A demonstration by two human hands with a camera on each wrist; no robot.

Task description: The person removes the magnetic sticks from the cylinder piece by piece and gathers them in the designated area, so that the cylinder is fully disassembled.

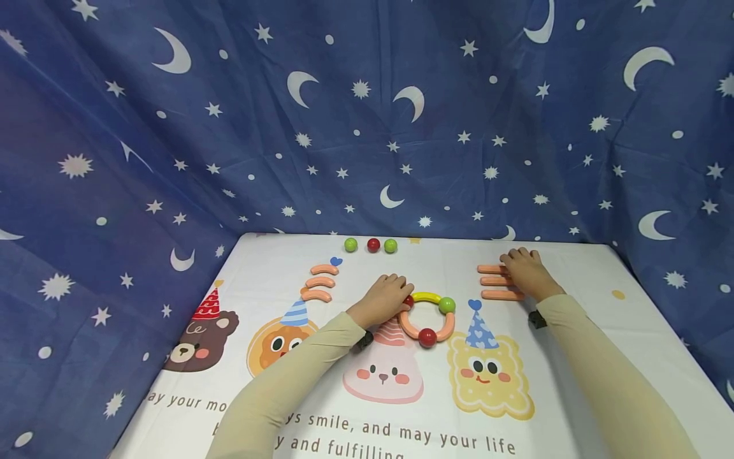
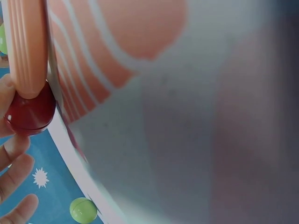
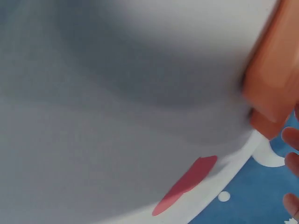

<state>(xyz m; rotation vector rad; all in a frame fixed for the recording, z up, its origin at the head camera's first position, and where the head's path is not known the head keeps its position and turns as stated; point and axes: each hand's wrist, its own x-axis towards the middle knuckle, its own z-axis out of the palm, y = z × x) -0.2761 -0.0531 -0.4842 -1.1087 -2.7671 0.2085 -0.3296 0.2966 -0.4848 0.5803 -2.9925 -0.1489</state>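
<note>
On the white tabletop lies a ring of curved orange pieces, a yellow curved piece (image 1: 426,297), a green ball (image 1: 446,306) and a front red ball (image 1: 427,338). My left hand (image 1: 383,298) is at the ring's left side and pinches another red ball (image 2: 32,112), joined to an orange curved piece (image 2: 29,46). My right hand (image 1: 529,273) reaches over the right ends of the straight orange bars (image 1: 496,281). Its fingers (image 3: 291,136) show beside the bar ends in the right wrist view; I cannot tell whether they grip one.
Three short curved orange pieces (image 1: 320,282) lie left of the ring. Along the back edge sit a green ball (image 1: 351,245), a red ball (image 1: 373,245) and a second green ball (image 1: 391,246). A blue star-and-moon curtain (image 1: 367,153) rises behind the printed tablecloth (image 1: 436,395).
</note>
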